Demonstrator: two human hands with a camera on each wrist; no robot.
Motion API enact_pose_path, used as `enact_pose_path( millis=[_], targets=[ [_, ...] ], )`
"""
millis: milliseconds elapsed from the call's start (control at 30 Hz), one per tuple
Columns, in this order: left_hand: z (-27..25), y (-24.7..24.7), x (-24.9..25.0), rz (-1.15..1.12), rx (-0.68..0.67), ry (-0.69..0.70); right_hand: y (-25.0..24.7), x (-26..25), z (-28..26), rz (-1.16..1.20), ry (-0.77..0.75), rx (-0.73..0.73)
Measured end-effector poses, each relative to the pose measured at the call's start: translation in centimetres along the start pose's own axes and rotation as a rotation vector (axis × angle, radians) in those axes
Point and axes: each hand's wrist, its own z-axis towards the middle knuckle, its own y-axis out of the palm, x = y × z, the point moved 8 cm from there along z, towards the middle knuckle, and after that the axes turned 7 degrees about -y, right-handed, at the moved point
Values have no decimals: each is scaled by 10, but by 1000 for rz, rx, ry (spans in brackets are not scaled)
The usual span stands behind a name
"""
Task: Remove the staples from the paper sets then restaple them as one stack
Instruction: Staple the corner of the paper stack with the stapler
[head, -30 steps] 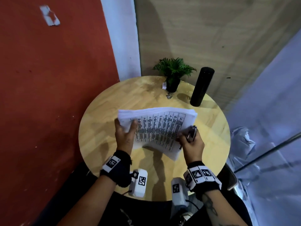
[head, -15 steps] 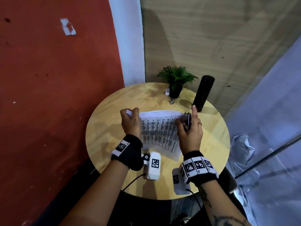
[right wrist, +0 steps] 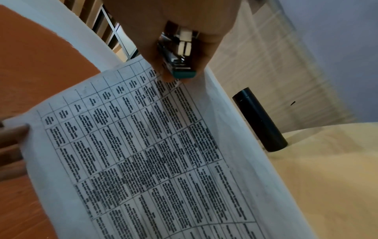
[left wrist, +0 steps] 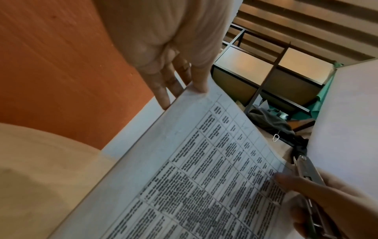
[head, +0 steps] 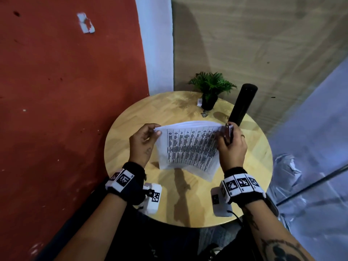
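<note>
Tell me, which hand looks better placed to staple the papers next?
Probably the right hand: its grip already holds the stapler at the papers' top right corner, while the left hand pinches the opposite corner.

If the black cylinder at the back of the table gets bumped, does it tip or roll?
The black cylinder stands upright, tall over a narrow base, so it probably tips easily. Its smooth round body would then likely roll across the table, maybe off. Weight cannot be judged.
</note>
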Motion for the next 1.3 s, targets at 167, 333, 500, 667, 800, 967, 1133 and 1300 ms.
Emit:
enact_pose_path(
  millis=[167,333,500,667,800,967,1133,1300],
  targets=[
    [5,0,-1,-57,-21,-18,-21,-17,7,-1,-18,147],
    [6,-1,-2,-78,-43,-35,16,-105,16,-4,-387,-92],
    [2,-2,4,-78,-57,-18,90,-128,5,-264,-414,-622],
    [0,-2,6,-68,-50,0,92,-134,-1,-374,-395,-647],
    [-3,-5,8,-30,-69,9,92,-137,-3,-355,-409,-647],
    [-3,-10,12,32,9,52,91,-130,0,-222,-328,-597],
    [-3,-9,15,86,59,106,67,-110,15,833,339,-88],
    [-5,-9,16,141,86,154,76,-123,10,715,300,41]
  ],
)
